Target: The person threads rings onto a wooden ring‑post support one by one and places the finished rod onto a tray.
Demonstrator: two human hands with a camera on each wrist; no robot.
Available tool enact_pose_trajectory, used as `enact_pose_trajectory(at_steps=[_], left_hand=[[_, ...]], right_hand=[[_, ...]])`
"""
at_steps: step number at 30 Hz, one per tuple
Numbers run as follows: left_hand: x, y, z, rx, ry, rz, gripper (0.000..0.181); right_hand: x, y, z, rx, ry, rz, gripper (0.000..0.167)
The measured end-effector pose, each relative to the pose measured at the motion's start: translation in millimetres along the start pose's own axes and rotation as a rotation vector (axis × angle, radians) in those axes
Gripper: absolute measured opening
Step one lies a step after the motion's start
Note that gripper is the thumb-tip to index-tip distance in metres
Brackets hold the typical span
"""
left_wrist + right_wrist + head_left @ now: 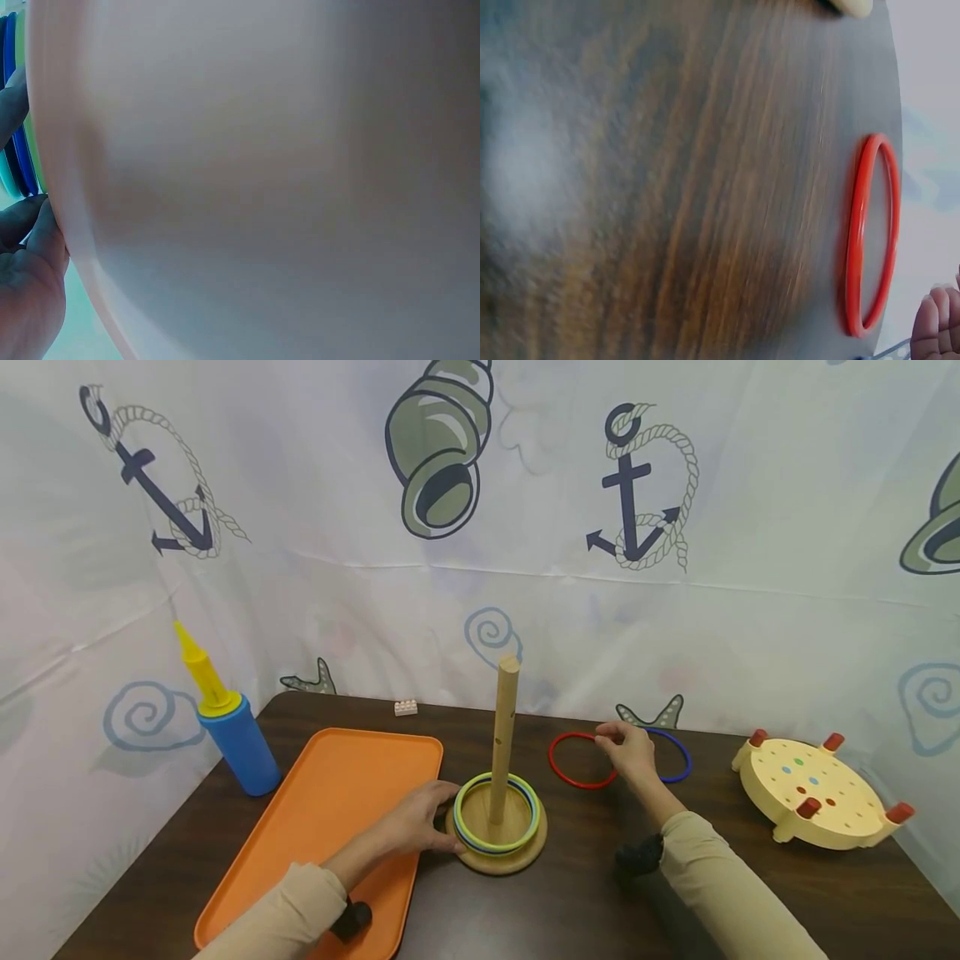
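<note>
A wooden post [504, 735] stands upright on a round wooden base [498, 864]. Around its foot lie stacked rings, a yellow-green ring [531, 797] on top and blue below. My left hand [416, 818] is at the stack's left side, thumb and fingers apart, touching its edge; the left wrist view shows its fingers [37, 232] by the green ring [35, 154]. My right hand [630, 752] hovers between a red ring [553, 760] and a blue ring [684, 760], fingers loosely bent, nothing visibly held. Its fingers [934, 322] show beside the red ring [855, 240] in the right wrist view.
An orange tray [337, 785] lies left of the base, with a blue and yellow pump [240, 747] beyond it. A small pale brick [406, 707] sits at the back edge. At the right is a round cream board [817, 785] with red-tipped legs.
</note>
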State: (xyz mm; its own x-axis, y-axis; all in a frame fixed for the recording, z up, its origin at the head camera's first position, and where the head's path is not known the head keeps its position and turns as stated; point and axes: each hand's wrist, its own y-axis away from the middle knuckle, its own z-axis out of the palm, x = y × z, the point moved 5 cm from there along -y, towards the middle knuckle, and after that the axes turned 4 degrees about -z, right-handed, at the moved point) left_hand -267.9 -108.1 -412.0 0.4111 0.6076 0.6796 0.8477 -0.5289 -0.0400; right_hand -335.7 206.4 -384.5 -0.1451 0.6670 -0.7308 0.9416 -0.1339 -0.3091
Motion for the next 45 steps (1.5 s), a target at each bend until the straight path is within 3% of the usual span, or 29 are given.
enact_pose_trajectory(at_steps=[22, 28, 38, 45], left_hand=[[-3.0, 2.4, 0.2, 0.004, 0.007, -0.012, 0.066], [-1.8, 1.9, 0.4, -0.002, 0.015, -0.01, 0.066], [-0.6, 2.1, -0.2, -0.006, 0.003, -0.038, 0.069], [-2.5, 1.4, 0.5, -0.013, 0.018, -0.05, 0.069]], right_hand=[[12.0, -26.9, 20.0, -0.091, 0.123, -0.078, 0.022], [12.6, -29.1, 21.8, -0.123, 0.155, -0.059, 0.024], [13.6, -30.4, 23.0, -0.137, 0.172, -0.145, 0.023], [19.1, -30.3, 25.8, -0.156, 0.191, -0.114, 0.021]])
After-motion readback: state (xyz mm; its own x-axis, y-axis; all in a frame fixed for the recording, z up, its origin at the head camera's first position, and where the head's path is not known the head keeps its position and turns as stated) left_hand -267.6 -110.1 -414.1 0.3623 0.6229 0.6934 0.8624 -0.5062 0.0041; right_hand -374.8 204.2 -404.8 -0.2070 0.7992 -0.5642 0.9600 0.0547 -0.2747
